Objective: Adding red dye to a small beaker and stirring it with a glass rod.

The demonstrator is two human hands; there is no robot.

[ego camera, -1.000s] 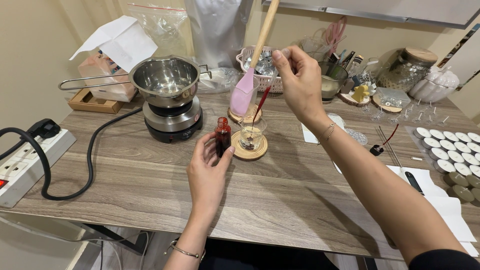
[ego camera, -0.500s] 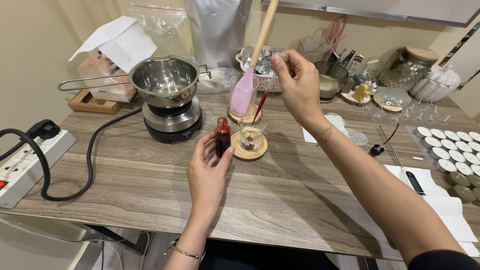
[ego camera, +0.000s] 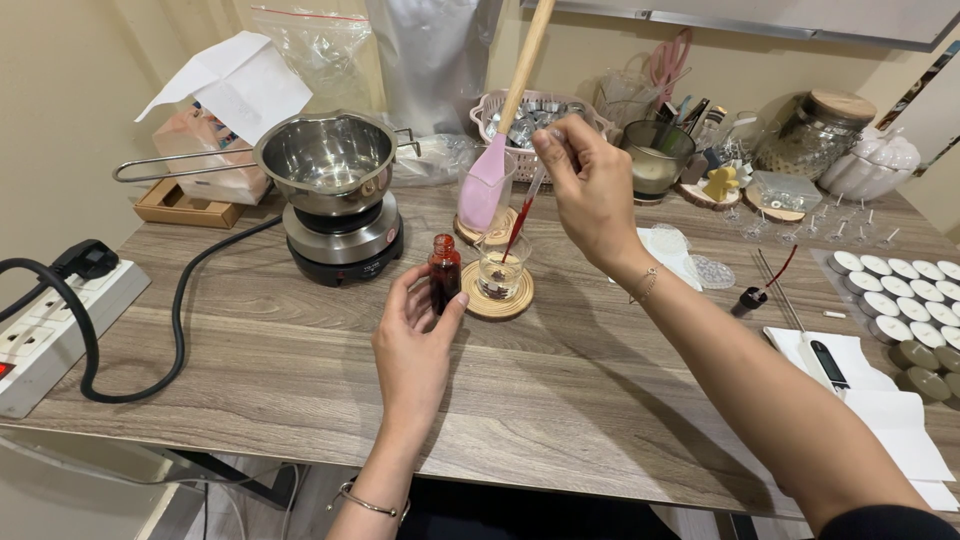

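Here, left hand [ego camera: 415,340] gripping red bottle [ego camera: 444,273]; right hand [ego camera: 590,190] pinching dropper [ego camera: 522,215] over small glass [ego camera: 500,268] on worktop [ego camera: 560,400].

Left hand [ego camera: 415,335] low and near the body, palm turned up and away, fingers curled upward, thumb and fingertips pinched together at the top; thin bracelet on the wrist. Right hand [ego camera: 590,190] raised higher and farther out, forearm stretched diagonally from the lower right, wrist bent downward, thumb and forefinger pinched tight, other fingers loosely folded; fine chain at the wrist.
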